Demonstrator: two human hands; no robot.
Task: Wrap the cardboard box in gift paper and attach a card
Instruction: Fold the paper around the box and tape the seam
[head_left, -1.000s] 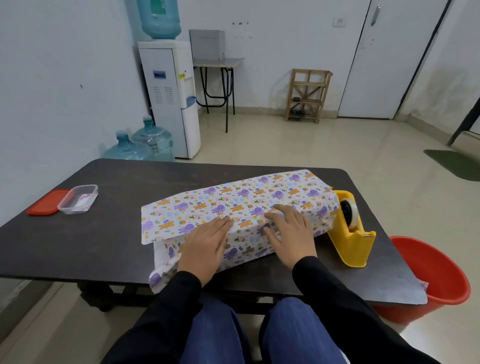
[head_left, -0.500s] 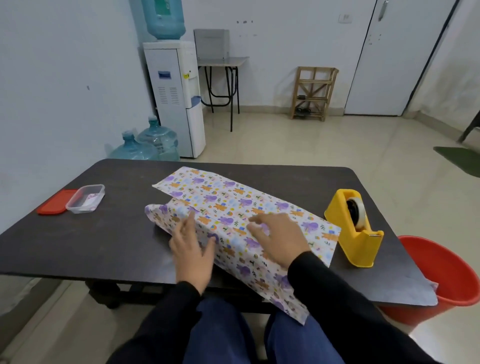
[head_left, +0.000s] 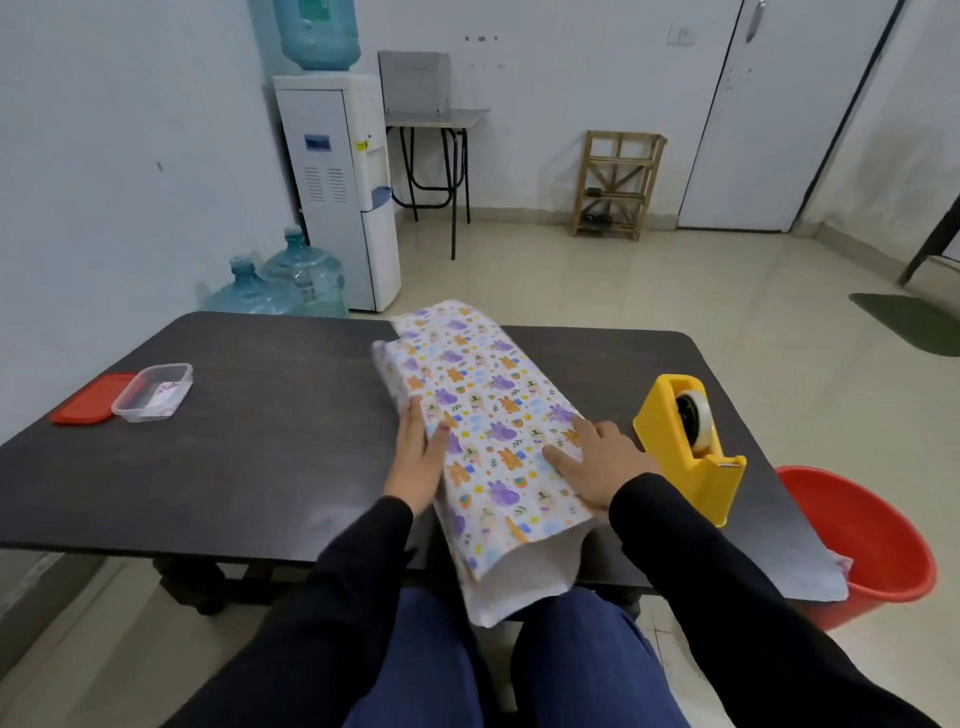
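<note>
The dark, matt desk (head_left: 260, 441) is a broad rectangle with rounded corners. On it lies the cardboard box, fully covered by gift paper (head_left: 483, 395): a long, flat-topped parcel running from the far edge to the near edge, slightly slanted. The paper is smooth, white, and printed with small purple and orange animals. Its near end stands open as a loose sleeve with a plain white inside, and it overhangs the desk above the person's lap. No cardboard shows.

A round red plastic bucket (head_left: 878, 551) stands on the floor past the desk's right corner. Just right of the parcel sits a blocky yellow tape dispenser (head_left: 691, 467) with a roll in it, close to the right wrist. Well apart, at the left edge, a clear plastic tub (head_left: 153, 392) holds a pale slip with pink marks, and touches a flat red lid (head_left: 85, 401).

The left hand (head_left: 415, 462) presses along the parcel's left side, fingers (head_left: 414, 423) straight and the thumb hooked over the top edge. The right hand (head_left: 602, 467) rests flat on the top near the right edge, fingers (head_left: 589, 428) loosely spread, gripping nothing.
</note>
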